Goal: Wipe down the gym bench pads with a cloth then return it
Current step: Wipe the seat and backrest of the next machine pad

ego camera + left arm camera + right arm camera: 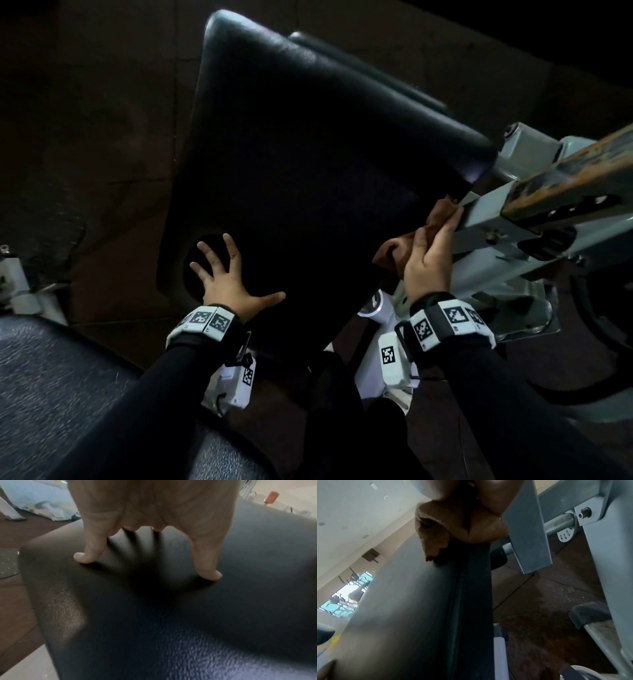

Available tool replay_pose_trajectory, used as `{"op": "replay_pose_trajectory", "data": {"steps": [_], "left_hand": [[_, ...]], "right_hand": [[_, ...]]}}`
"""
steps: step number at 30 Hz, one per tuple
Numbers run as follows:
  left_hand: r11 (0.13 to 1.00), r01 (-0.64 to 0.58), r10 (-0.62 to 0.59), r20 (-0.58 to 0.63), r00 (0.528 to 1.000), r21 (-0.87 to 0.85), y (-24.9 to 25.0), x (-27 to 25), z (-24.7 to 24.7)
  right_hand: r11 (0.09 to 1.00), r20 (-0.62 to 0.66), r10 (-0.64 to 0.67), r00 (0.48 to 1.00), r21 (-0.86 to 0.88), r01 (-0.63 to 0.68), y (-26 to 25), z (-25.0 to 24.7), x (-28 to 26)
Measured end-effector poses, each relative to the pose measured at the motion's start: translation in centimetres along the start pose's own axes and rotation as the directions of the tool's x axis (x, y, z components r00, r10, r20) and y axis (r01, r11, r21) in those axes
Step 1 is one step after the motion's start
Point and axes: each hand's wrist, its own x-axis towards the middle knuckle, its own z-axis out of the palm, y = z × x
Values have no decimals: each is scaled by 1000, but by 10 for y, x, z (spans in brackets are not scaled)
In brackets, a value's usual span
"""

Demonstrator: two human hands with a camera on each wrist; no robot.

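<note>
We are in the middle of the wiping, as far as we can judge. Our left hand [228, 274] lies flat with fingers spread on the near end of the black bench pad [308, 144], pressing on it and grasping nothing; the left wrist view shows fingertips [82, 557] touching the vinyl. Our right hand [430, 253] holds the brown cloth [394, 251] bunched against the right side edge of that pad, just beside the grey metal frame [520, 205], with the fingers laid over the fabric and the thumb folded against it. In the right wrist view the cloth hangs over the pad's side seam. We cannot tell from the surface which parts have been wiped, since the pad is dark and shows no streaks. A second, textured pad [51, 394] sits at lower left, with nothing on it. Left to do, in our reading: finish this edge, see to any pad not covered, and take the cloth back to its place, which is not in view.
</note>
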Motion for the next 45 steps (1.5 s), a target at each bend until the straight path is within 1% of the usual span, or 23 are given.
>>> {"op": "replay_pose_trajectory", "data": {"steps": [2,4,5,7,8,10,12,14,16,19,22,24,26,28,30,32,34,35,37,38,41,43,45], "left_hand": [[1000,-7,7,1,1000,-4,2,-1,0],[1000,-8,8,6,1000,-4,3,-2,-1],[1000,-9,9,11,1000,-5,4,-2,-2],[1000,-11,12,22,1000,-9,5,-3,-2],[1000,-12,12,24,1000,-12,6,-3,-3],[1000,-11,11,26,1000,-13,6,-4,-4],[1000,-11,12,30,999,-11,7,-3,-4],[1000,-9,9,35,999,-12,8,-3,-5],[1000,-7,7,40,999,-4,8,-3,-6],[1000,-5,5,42,999,-7,8,-3,-7],[1000,-10,10,44,999,-8,8,-2,-5],[1000,-6,6,48,999,-11,8,-2,-5],[1000,-6,7,49,999,-12,8,-2,-5],[1000,-12,13,53,999,-15,9,-1,-4],[1000,-14,14,50,999,-10,9,0,-4],[1000,-7,7,46,999,-6,10,0,-2],[1000,-1,2,38,999,-5,11,0,-2],[1000,0,0,34,999,-5,11,0,-2],[1000,-3,3,22,1000,-8,11,-1,-1],[1000,-3,3,21,1000,-10,11,-1,-1],[1000,1,-1,20,1000,-10,11,-2,-1],[1000,2,-1,18,1000,-9,11,-3,0],[1000,-6,6,18,1000,-5,11,-3,0]], "right_hand": [[1000,-17,-20,1000,-16,20,0,4,-7],[997,-57,-30,998,-75,26,6,11,-16],[997,-45,6,999,-79,-10,9,14,-24],[989,23,116,993,-89,-114,12,22,-47],[988,29,117,993,-102,-114,12,26,-61],[997,21,46,999,-65,-45,12,35,-84],[999,47,-22,999,-29,24,17,43,-98],[999,47,-27,999,-27,28,20,42,-98],[999,14,14,1000,-43,-13,21,39,-84],[997,38,63,997,-41,-61,23,32,-59],[997,-10,69,998,-44,-69,26,31,-45],[996,-10,75,997,-52,-75,30,34,-52],[995,8,84,996,-59,-83,32,40,-69],[995,20,103,995,-10,-103,36,49,-94],[982,58,168,984,80,-172,42,59,-122],[952,149,259,954,127,-278,45,68,-149],[954,267,226,937,132,-268,48,74,-171],[953,326,221,919,127,-275,51,75,-182],[944,430,252,867,86,-317,55,77,-206],[945,447,268,854,49,-322,57,79,-217],[944,426,287,858,24,-328,68,87,-235],[940,432,314,846,-15,-341,68,89,-234],[931,434,330,838,-5,-364,67,86,-227]]}}
